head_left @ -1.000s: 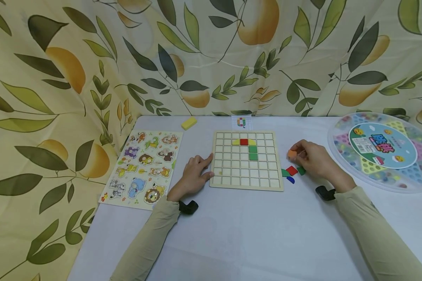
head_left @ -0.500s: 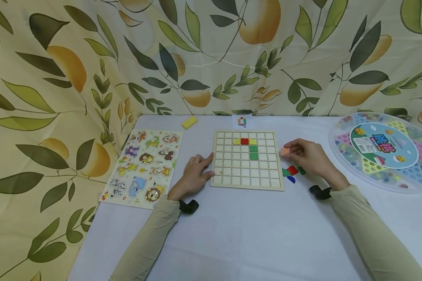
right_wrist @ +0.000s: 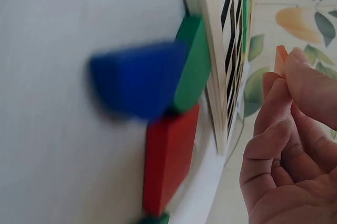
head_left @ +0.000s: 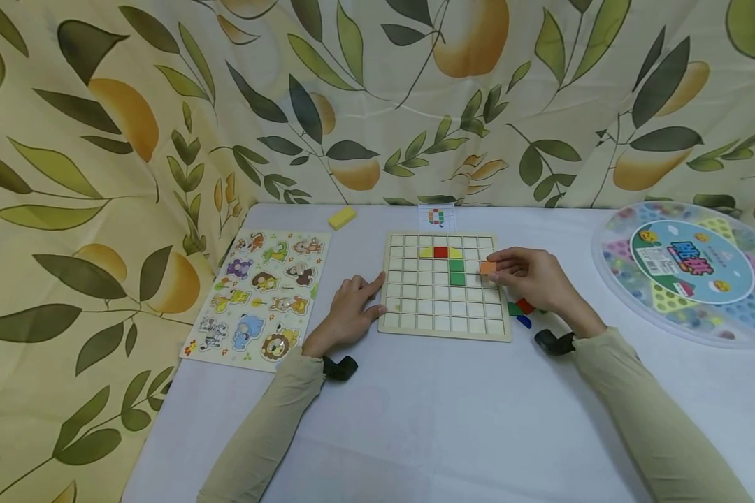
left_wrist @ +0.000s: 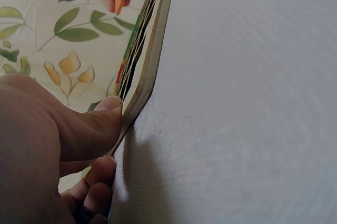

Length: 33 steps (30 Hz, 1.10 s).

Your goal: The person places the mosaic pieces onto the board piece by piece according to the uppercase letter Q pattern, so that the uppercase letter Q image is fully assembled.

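A square wooden grid board (head_left: 428,307) lies on the white table. Set in its upper part are a red square (head_left: 440,252), two yellow corner pieces and two green squares (head_left: 456,272). My left hand (head_left: 346,313) touches the board's left edge with thumb and index finger spread. Between thumb and fingertips my right hand (head_left: 535,278) pinches an orange square tile (head_left: 487,267), held above the board's right side. Loose beside the board's right edge are a red tile (right_wrist: 174,155), a green piece (right_wrist: 195,68) and a blue rounded piece (right_wrist: 139,79), partly hidden in the head view.
Behind the board is a small pattern card (head_left: 437,218). A yellow block (head_left: 342,217) sits at the back left, beyond a sheet of animal pictures (head_left: 317,279). On the right lies a round clear box (head_left: 692,262) with coloured beads. A patterned cloth (head_left: 352,105) hangs behind.
My right hand has carried the orange tile leftward, from above the loose pieces to over the board's right columns. The left hand stays at the board's edge.
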Each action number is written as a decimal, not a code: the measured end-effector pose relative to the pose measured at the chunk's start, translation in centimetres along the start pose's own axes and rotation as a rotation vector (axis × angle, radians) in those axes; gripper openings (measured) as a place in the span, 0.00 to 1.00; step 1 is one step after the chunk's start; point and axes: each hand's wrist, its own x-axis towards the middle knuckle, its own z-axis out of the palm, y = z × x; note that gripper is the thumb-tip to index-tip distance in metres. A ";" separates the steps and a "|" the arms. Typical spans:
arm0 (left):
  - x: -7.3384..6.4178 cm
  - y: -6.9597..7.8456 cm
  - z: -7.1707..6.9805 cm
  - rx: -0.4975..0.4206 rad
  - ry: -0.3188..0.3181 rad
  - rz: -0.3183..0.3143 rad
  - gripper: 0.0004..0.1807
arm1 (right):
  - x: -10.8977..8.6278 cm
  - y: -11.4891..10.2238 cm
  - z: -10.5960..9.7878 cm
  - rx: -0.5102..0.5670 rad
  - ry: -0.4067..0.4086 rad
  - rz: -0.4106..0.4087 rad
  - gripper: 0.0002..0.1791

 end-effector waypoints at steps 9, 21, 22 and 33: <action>-0.1 0.1 -0.1 0.003 -0.007 0.001 0.37 | 1.1 -1.0 1.4 0.005 -0.013 -0.055 0.18; 0.0 0.2 -0.1 0.010 -0.010 0.005 0.37 | 2.7 -2.4 3.1 0.052 -0.062 -0.091 0.17; -0.1 0.2 -0.1 0.008 -0.010 0.006 0.37 | 2.9 -2.5 3.2 0.046 -0.064 -0.095 0.17; 0.0 0.0 0.0 0.001 0.000 0.006 0.37 | 4.0 -3.2 4.2 0.011 -0.115 -0.095 0.17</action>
